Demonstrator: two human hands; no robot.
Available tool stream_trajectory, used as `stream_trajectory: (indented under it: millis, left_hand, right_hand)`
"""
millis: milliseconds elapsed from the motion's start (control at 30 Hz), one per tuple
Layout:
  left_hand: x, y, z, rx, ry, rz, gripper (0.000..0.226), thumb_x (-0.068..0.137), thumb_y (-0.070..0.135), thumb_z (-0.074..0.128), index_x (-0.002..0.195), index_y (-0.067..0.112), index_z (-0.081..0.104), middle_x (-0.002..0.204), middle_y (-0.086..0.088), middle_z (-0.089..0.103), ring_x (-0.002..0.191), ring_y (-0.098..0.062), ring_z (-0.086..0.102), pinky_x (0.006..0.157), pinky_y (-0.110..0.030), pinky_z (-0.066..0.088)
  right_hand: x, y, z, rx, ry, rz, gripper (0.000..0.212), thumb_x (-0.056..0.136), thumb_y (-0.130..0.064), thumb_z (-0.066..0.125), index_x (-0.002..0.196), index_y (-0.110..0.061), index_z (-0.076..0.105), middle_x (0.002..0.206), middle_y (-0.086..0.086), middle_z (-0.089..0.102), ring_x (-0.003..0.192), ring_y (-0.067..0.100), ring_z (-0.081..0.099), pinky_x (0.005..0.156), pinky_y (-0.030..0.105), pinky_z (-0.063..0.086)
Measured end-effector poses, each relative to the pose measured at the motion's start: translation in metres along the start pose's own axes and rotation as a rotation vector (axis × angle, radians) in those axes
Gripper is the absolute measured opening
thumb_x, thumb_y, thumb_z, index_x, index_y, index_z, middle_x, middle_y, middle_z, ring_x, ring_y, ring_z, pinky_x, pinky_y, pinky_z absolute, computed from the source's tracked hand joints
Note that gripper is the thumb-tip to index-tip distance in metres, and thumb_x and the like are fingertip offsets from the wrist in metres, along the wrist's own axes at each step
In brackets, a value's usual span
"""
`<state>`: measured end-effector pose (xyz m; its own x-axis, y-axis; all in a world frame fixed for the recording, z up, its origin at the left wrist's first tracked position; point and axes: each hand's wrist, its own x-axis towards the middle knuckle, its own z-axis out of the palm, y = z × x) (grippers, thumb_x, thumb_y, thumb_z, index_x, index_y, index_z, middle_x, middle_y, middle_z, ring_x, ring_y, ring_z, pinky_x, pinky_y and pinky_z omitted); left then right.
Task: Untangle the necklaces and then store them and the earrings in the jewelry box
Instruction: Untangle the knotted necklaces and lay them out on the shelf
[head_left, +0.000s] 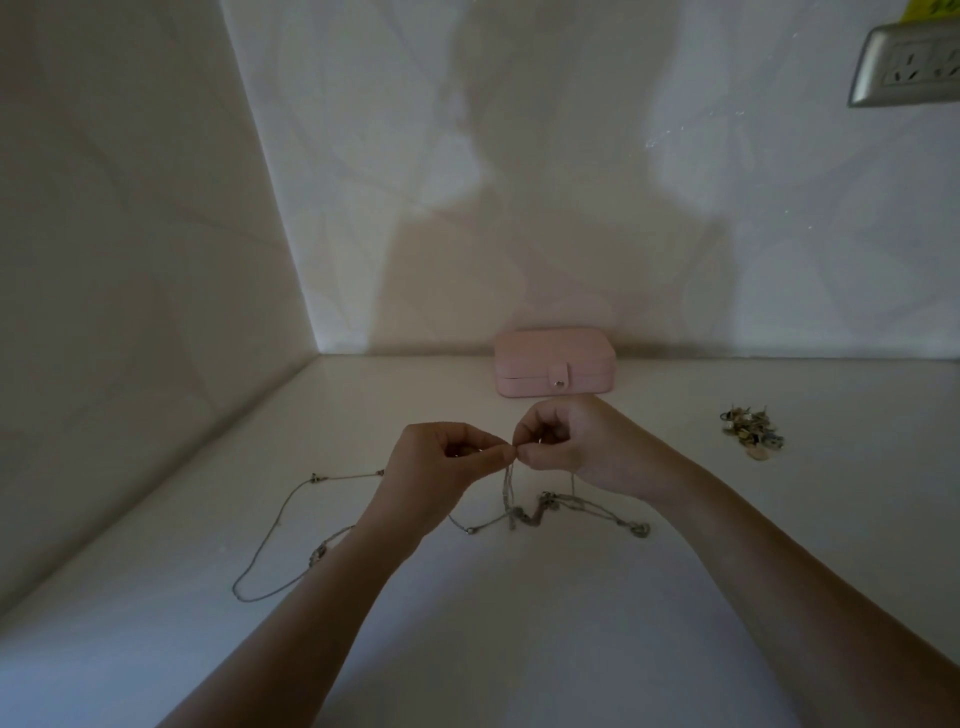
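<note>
Thin silver necklaces (524, 512) lie tangled on the white counter, strands rising from the knot to my fingertips. My left hand (441, 467) and my right hand (576, 441) meet above the tangle, each pinching the chain between thumb and fingers. One long loop of chain (270, 535) trails off to the left on the counter. A pink jewelry box (555, 370), lid down and clasp fastened, stands behind my hands against the wall. A small pile of earrings (752, 428) lies to the right.
The white counter (519, 623) runs into a corner, with walls at the left and the back. A metal wall socket (906, 65) sits high at the upper right.
</note>
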<state>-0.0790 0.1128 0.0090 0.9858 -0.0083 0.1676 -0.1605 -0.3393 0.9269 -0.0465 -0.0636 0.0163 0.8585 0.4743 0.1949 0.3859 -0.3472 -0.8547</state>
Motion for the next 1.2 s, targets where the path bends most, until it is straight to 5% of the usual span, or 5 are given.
stream_trajectory:
  millis: [233,400,767,1033,1200]
  left_hand:
    - [-0.001,0.002,0.000,0.004,-0.051,0.003,0.014,0.086,0.014,0.067,0.073,0.010,0.070,0.048,0.006,0.041,0.039,-0.005,0.024,0.041,-0.017,0.022]
    - [0.000,0.004,-0.002,0.022,0.003,0.088,0.011,0.085,0.013,0.069,0.076,0.007,0.067,0.061,-0.003,0.055,0.035,-0.003,0.030,0.039,-0.013,0.025]
    - [0.002,0.000,0.000,-0.013,0.067,0.105,0.008,0.083,0.008,0.069,0.078,0.013,0.071,0.061,0.002,0.052,0.038,-0.002,0.031,0.040,-0.013,0.026]
    - [-0.003,0.002,0.002,-0.125,-0.169,-0.041,0.017,0.090,0.006,0.054,0.074,0.008,0.061,0.050,0.006,0.034,0.044,-0.007,0.025,0.044,-0.018,0.022]
    - [-0.002,0.000,0.009,-0.038,-0.079,-0.041,0.021,0.089,0.009,0.059,0.069,0.008,0.061,0.045,0.008,0.035,0.041,-0.006,0.025,0.042,-0.018,0.021]
  right_hand:
    - [0.002,-0.001,0.009,0.267,-0.059,0.047,0.019,0.090,0.004,0.052,0.081,-0.008,0.062,0.062,-0.003,0.050,0.058,0.007,0.043,0.058,0.017,0.037]
    - [0.004,-0.001,0.019,0.501,-0.082,0.122,0.021,0.093,0.001,0.040,0.080,-0.001,0.056,0.069,0.005,0.047,0.064,0.010,0.045,0.060,0.020,0.039]
    - [0.001,-0.006,0.004,0.175,0.072,0.063,0.007,0.078,-0.016,0.078,0.081,-0.014,0.072,0.051,-0.016,0.048,0.045,0.000,0.037,0.048,0.011,0.029]
    - [-0.003,-0.009,-0.004,0.125,-0.044,-0.009,0.007,0.079,-0.010,0.076,0.082,-0.011,0.071,0.055,-0.009,0.044,0.053,0.005,0.036,0.057,0.017,0.030]
    - [-0.004,-0.005,0.000,0.010,-0.011,-0.035,0.016,0.080,0.002,0.068,0.078,-0.014,0.065,0.052,-0.016,0.048,0.052,0.003,0.040,0.055,0.017,0.035]
